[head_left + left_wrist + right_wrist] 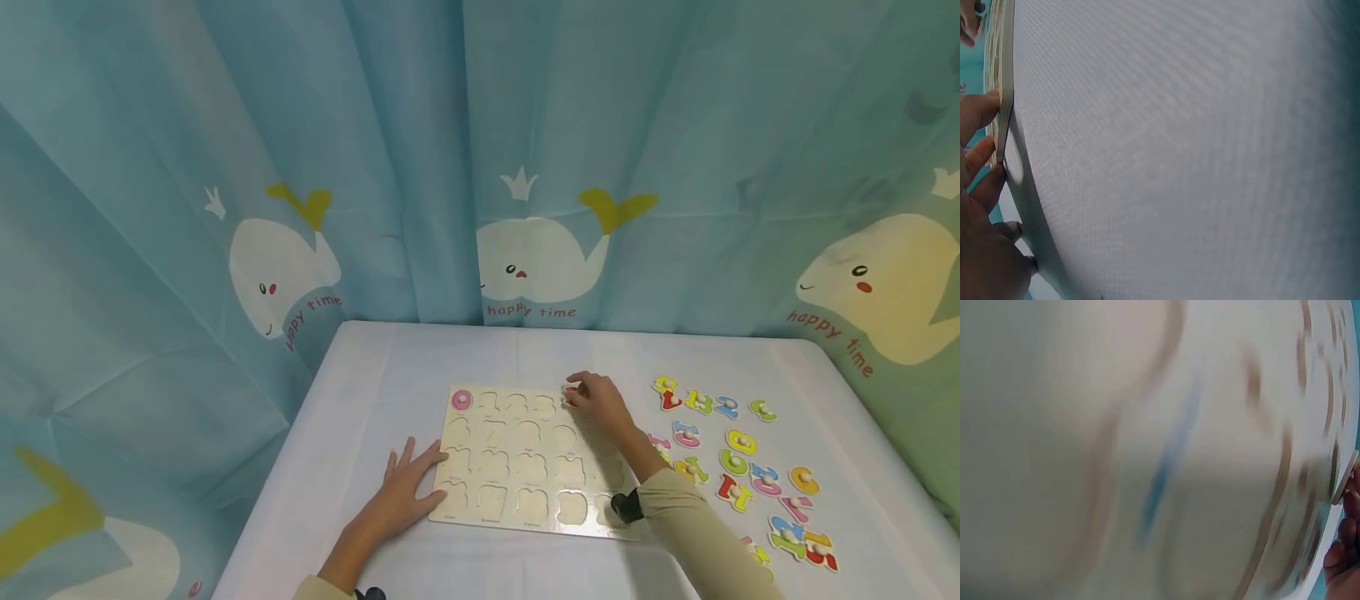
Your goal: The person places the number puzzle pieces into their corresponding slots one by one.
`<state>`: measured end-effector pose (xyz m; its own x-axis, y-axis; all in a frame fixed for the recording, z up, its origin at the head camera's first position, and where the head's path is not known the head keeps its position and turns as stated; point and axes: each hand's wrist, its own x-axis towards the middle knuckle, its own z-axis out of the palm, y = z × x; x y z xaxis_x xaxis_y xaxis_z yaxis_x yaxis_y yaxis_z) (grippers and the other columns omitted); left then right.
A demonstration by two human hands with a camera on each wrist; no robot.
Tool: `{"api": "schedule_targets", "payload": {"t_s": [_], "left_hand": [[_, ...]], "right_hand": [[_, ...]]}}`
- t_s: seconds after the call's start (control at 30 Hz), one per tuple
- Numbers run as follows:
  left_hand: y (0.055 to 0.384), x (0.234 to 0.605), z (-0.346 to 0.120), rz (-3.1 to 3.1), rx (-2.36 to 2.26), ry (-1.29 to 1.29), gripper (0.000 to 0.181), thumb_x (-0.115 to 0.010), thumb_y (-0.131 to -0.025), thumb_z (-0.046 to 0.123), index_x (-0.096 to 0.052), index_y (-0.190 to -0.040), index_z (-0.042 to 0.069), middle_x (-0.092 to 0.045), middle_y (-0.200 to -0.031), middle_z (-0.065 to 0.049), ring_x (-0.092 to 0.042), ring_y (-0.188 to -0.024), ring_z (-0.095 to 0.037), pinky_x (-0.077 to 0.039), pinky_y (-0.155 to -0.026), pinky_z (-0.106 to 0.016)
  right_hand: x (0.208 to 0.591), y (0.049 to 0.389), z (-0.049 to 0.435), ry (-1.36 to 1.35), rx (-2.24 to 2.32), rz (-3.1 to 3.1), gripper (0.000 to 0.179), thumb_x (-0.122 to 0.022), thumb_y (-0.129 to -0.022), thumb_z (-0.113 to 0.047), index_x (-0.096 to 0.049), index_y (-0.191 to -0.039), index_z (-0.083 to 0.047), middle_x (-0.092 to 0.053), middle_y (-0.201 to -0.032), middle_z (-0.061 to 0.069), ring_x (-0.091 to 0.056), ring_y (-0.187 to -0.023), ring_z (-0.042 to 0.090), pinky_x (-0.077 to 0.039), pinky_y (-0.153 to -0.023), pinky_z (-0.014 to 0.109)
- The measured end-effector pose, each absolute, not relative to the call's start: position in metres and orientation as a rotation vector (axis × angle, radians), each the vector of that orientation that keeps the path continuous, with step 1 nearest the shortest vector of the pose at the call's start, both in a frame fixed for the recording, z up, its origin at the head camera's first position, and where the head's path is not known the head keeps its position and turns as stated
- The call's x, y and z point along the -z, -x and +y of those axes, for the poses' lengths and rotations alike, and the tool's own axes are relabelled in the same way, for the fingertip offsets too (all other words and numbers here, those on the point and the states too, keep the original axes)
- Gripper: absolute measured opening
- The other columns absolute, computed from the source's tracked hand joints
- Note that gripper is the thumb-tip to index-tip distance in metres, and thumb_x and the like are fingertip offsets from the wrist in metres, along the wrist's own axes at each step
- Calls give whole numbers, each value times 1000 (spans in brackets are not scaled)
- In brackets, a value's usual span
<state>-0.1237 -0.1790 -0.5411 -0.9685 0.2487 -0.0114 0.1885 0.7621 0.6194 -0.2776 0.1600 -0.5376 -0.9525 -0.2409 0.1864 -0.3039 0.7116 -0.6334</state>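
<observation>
A wooden number puzzle board (510,479) lies on the table, with a pink zero piece (462,400) seated in its top left recess. My left hand (408,487) is spread at the board's left edge; in the left wrist view its fingertips (988,103) touch the board's side. At the upper right of the board my right hand (600,404) pinches a puzzle piece (572,395), mostly covered by the fingers, with some red showing. The right wrist view shows that piece (1344,478) edge-on, tilted, close over the recesses.
Several coloured number pieces with knobs lie scattered right of the board, among them a yellow zero (741,442), an orange six (804,479) and a green-and-red fifteen (820,552). A white cloth covers the table (390,358). A blue whale-print curtain (420,167) hangs behind it.
</observation>
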Motion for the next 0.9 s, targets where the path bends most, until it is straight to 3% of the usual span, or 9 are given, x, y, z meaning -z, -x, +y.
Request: {"api": "schedule_targets", "payload": {"t_s": [0.27, 0.43, 0.53, 0.7, 0.9], "left_hand": [[124, 540, -179, 2859, -989, -346, 47, -68, -85, 23, -53, -129, 14, -38, -146, -10, -11, -138, -42, 0, -108, -60], [123, 543, -179, 2858, -1014, -360, 47, -68, -84, 21, -54, -128, 13, -39, -145, -11, -11, -138, -43, 0, -108, -60], [125, 544, -179, 2860, -1013, -380, 47, -68, -84, 22, -54, -128, 13, -40, -145, -11, -12, -138, -44, 0, -108, -60], [125, 546, -179, 2849, -1018, -389, 47, -68, -85, 23, -53, -128, 14, -39, -145, -9, -11, -138, -42, 1, -108, -59], [123, 542, -181, 2845, -1003, -385, 47, -67, -85, 22, -52, -129, 13, -38, -146, -10, -11, -139, -42, 1, -108, -60]], "right_hand": [[547, 269, 103, -460, -1131, -2858, 28, -70, -86, -15, -65, -109, -1, -60, -74, -1, -52, -74, 17, -46, -71, 36], [552, 263, 74, -504, -1153, -2801, 31, -70, -85, -13, -62, -112, 2, -60, -73, 0, -53, -71, 18, -45, -83, 43], [553, 262, 60, -517, -1157, -2798, 32, -70, -86, -14, -62, -113, 1, -60, -75, -1, -52, -73, 16, -46, -81, 39], [552, 261, 43, -481, -1150, -2779, 31, -70, -85, -14, -62, -111, 0, -55, -77, 1, -47, -75, 17, -44, -66, 32], [548, 265, 27, -499, -1123, -2780, 32, -72, -83, -11, -62, -110, 2, -60, -77, 5, -52, -78, 20, -47, -71, 34]]}}
